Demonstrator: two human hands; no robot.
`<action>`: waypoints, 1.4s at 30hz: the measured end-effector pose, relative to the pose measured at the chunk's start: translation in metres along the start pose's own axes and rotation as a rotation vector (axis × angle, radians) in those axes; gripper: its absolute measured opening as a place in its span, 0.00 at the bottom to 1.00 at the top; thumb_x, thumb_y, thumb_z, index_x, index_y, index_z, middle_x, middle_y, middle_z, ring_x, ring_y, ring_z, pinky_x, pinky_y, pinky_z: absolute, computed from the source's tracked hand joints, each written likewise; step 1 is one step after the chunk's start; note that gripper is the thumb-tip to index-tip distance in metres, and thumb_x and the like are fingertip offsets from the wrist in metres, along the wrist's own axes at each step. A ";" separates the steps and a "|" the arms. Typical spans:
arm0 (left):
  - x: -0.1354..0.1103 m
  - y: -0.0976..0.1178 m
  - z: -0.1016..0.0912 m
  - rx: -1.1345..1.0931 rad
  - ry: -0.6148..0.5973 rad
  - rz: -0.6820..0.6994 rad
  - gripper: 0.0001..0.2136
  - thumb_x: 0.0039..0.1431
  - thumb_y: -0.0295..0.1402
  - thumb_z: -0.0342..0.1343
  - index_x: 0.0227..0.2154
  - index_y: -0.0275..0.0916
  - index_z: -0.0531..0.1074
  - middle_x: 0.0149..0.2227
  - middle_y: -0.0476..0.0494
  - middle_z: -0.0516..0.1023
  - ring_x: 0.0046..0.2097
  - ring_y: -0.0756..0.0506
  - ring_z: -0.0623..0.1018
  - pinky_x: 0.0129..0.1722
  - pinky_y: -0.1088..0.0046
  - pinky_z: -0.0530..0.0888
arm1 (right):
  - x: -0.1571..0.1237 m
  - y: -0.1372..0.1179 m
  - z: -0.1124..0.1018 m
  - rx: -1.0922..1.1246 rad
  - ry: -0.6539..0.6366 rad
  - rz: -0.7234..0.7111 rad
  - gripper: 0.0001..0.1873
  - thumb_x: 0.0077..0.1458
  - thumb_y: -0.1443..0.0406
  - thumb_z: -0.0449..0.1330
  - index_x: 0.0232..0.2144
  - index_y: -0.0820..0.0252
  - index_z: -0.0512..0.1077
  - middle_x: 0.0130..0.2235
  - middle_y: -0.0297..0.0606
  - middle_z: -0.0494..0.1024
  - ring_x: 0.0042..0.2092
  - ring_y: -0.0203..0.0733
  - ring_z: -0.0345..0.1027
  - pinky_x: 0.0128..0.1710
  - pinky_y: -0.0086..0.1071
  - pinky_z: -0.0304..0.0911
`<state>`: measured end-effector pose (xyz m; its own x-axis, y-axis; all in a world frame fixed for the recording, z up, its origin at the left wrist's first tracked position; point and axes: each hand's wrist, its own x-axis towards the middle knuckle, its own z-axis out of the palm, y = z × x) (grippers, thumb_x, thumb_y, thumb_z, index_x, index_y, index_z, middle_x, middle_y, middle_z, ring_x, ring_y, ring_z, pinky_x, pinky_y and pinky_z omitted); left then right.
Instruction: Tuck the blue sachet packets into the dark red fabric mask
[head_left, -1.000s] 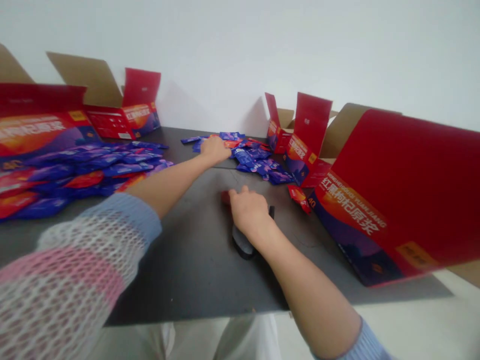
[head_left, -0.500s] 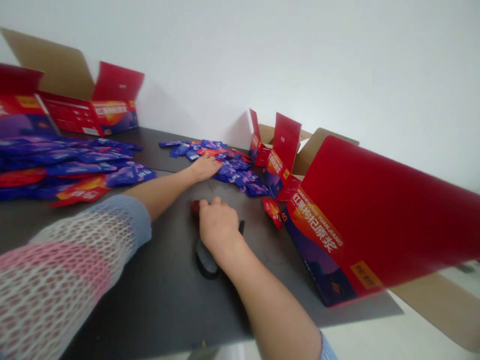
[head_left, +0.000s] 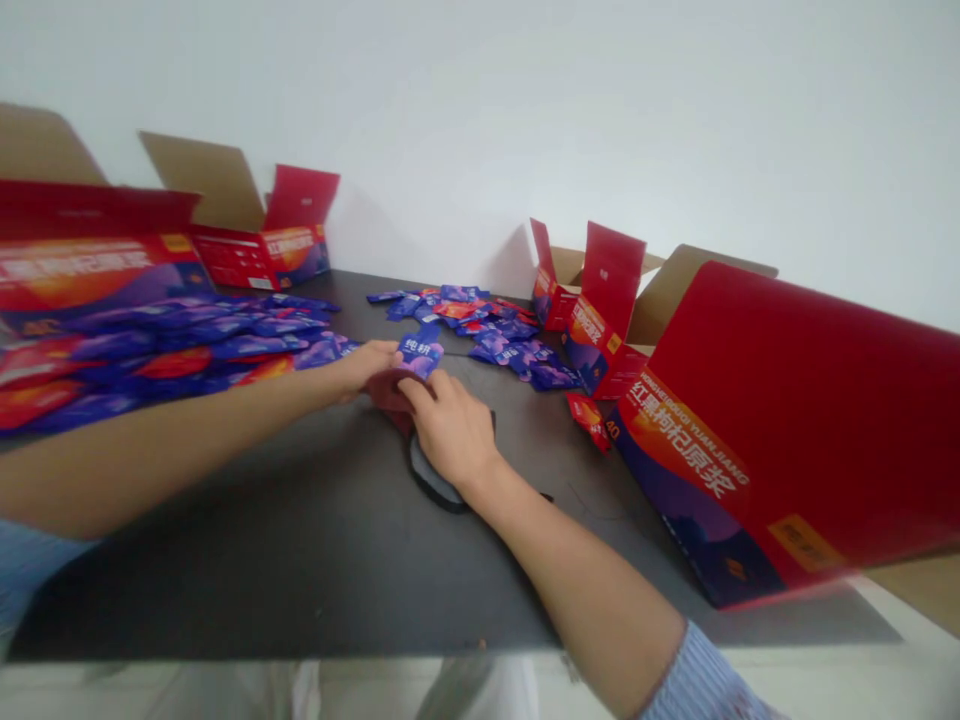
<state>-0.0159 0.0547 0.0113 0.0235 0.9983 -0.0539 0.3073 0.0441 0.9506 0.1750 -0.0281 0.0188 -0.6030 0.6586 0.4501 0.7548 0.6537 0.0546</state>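
Note:
A blue and purple sachet (head_left: 422, 354) with white lettering is pinched in my left hand (head_left: 366, 368), above the table's middle. Right beside it, the fingers of my right hand (head_left: 454, 428) grip a soft dark red and grey piece (head_left: 391, 388) with a black edge, held up and curved at its red end. Whether it is a pouch or a mask I cannot tell. Its grey part lies on the table under my right hand. Behind my hands is a loose pile of blue and red sachets (head_left: 517, 352).
More sachets (head_left: 180, 345) are heaped at the left. Open red cartons stand at the back left (head_left: 294, 252), back right (head_left: 596, 320) and near right (head_left: 787, 420). One red sachet (head_left: 589, 420) lies beside the near right carton. A white wall rises behind the dark table (head_left: 300, 590).
My left hand has come back from the pile with a sachet, beside my right hand. The soft piece's red end has been lifted. The view has shifted left.

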 end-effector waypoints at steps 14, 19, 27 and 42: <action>-0.045 0.005 0.002 -0.461 -0.453 -0.297 0.26 0.64 0.54 0.45 0.49 0.37 0.75 0.42 0.34 0.82 0.41 0.38 0.82 0.40 0.60 0.78 | 0.002 -0.008 -0.004 -0.074 -0.141 0.262 0.19 0.69 0.61 0.45 0.54 0.46 0.70 0.51 0.43 0.69 0.48 0.44 0.66 0.40 0.33 0.67; -0.043 -0.001 0.007 -0.445 -0.529 -0.232 0.19 0.55 0.28 0.60 0.51 0.38 0.72 0.45 0.38 0.82 0.39 0.43 0.82 0.37 0.68 0.80 | 0.007 0.005 -0.002 -0.112 -0.179 0.365 0.19 0.69 0.62 0.44 0.52 0.47 0.72 0.48 0.43 0.70 0.47 0.44 0.68 0.36 0.32 0.66; -0.058 -0.003 0.016 -0.497 -0.287 -0.318 0.16 0.47 0.11 0.52 0.36 0.32 0.75 0.37 0.41 0.82 0.39 0.46 0.83 0.49 0.67 0.80 | 0.011 0.023 0.007 -0.120 -0.214 0.454 0.19 0.69 0.59 0.44 0.48 0.46 0.75 0.44 0.42 0.72 0.44 0.46 0.72 0.34 0.34 0.66; -0.081 0.009 0.011 -0.463 -0.215 -0.394 0.13 0.68 0.27 0.43 0.46 0.23 0.68 0.35 0.23 0.82 0.37 0.34 0.84 0.44 0.56 0.79 | -0.004 0.041 -0.022 -0.073 0.100 0.407 0.23 0.69 0.58 0.44 0.62 0.47 0.66 0.52 0.42 0.71 0.51 0.43 0.65 0.45 0.33 0.62</action>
<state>-0.0047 -0.0260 0.0213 0.1980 0.8760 -0.4399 -0.1098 0.4657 0.8781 0.2137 -0.0122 0.0389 -0.2265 0.8160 0.5319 0.9446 0.3172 -0.0844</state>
